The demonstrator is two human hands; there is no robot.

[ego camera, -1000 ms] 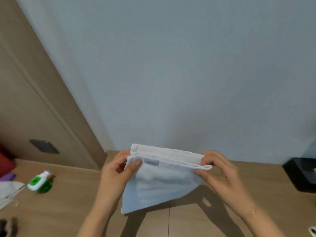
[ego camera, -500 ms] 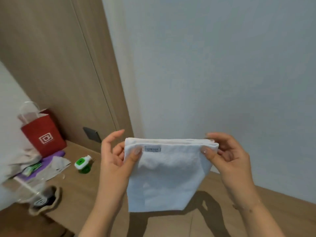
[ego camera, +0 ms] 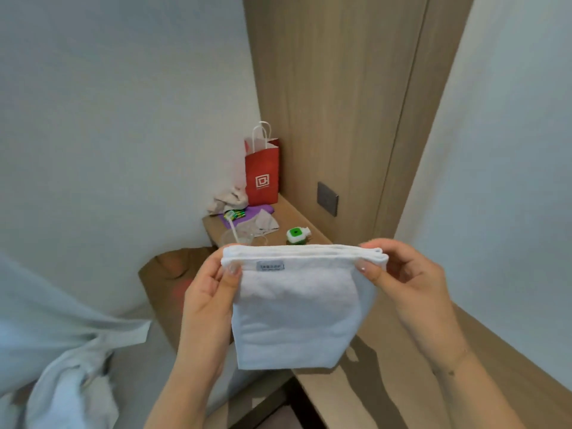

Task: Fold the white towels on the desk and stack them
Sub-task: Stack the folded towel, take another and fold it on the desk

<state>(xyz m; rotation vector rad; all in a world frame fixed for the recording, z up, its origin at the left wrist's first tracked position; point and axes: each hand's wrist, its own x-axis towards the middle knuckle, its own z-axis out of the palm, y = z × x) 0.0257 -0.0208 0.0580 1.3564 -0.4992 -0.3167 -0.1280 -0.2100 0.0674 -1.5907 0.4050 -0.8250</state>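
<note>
Both hands, left hand (ego camera: pixel 210 292) and right hand (ego camera: pixel 405 280), pinch the folded white terry towel's (ego camera: pixel 297 311) top corners in mid-air above the wooden desk (ego camera: pixel 402 382), so a loosened pinch risks its layers falling open.

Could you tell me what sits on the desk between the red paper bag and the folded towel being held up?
In the head view, purple sheet, crumpled wrappers and green-and-white bottle lie between red bag and towel.
</note>
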